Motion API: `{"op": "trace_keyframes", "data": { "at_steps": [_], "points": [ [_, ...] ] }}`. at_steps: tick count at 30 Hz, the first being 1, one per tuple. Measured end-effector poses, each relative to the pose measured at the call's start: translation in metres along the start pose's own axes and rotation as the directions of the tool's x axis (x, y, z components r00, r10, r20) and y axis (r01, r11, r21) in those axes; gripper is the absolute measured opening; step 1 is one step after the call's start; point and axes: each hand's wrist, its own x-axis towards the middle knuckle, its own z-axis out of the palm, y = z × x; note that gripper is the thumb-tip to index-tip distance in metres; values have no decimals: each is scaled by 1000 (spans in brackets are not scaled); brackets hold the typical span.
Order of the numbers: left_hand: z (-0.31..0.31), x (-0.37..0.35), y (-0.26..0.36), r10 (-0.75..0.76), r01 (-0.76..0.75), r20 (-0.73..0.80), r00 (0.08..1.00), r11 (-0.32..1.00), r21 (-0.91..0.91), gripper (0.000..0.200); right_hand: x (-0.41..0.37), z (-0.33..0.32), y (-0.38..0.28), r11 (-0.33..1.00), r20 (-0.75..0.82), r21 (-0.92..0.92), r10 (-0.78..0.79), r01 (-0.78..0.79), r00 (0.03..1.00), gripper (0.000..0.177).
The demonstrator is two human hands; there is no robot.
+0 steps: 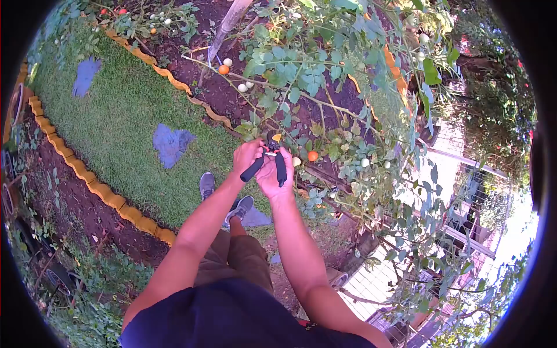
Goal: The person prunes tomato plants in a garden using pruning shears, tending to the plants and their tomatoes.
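A small tool with two black handles (281,169), spread apart, sits between my hands in front of the tomato plants. My left hand (248,158) has its fingers closed at the tool's upper left part, near the head. Under the tool, my right hand (271,176) supports it, fingers curled around its right side. The tool's dark head points up toward a stem, and whether it touches the stem cannot be made out. A yellow leaf (277,137) is just above it. An orange tomato (313,156) hangs to the right, beside a pale one (296,161).
Leafy tomato branches (301,75) spread ahead and right, with a wooden stake (227,29) behind. Wavy orange edging (107,196) borders the grass (110,133) on the left. Stepping stones (171,144) lie in the grass near my shoes (207,184). A fence stands at the right.
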Motion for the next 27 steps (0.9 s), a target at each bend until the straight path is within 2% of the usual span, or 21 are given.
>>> {"op": "trace_keyframes", "data": {
  "at_steps": [2, 5, 8, 11, 14, 17, 22, 25, 27],
  "points": [
    [-1, 0, 1, 33, -33, -10, 999, 999, 43, 16, 3, -5, -2, 1000, -5, 12, -7, 7, 1000, 53],
    [1, -1, 5, 0, 2, -29, 1000, 999, 47, 17, 9, -11, -5, 1000, -6, 17, -9, 9, 1000, 53],
    [3, -2, 8, 76, -81, -136, 988, 996, -29, 20, 14, -9, -7, 999, -19, 32, -13, 14, 1000, 53],
    [5, -3, 11, -39, 34, -107, 993, 999, -41, 26, 20, -10, -8, 997, -46, 75, -34, 37, 998, 54],
    [-1, -1, 17, -108, 109, -17, 994, 994, 13, 33, 24, -11, -9, 993, -63, 102, -50, 57, 997, 54],
    [-2, 0, 19, -154, 153, 11, 988, 988, 29, 35, 24, -11, -11, 993, -53, 107, -36, 42, 998, 54],
    [5, -2, 9, -99, 99, -14, 995, 994, 46, 22, 25, -14, -12, 989, -26, 148, 7, -3, 1000, 53],
    [7, -3, 7, -70, 72, -29, 997, 995, 74, 18, 29, -27, -16, 972, 155, 204, 89, -120, 984, 52],
    [5, -3, 9, -81, 83, -21, 996, 993, 80, 19, 28, -25, -16, 979, 102, 176, 82, -100, 991, 52]
  ]
}}
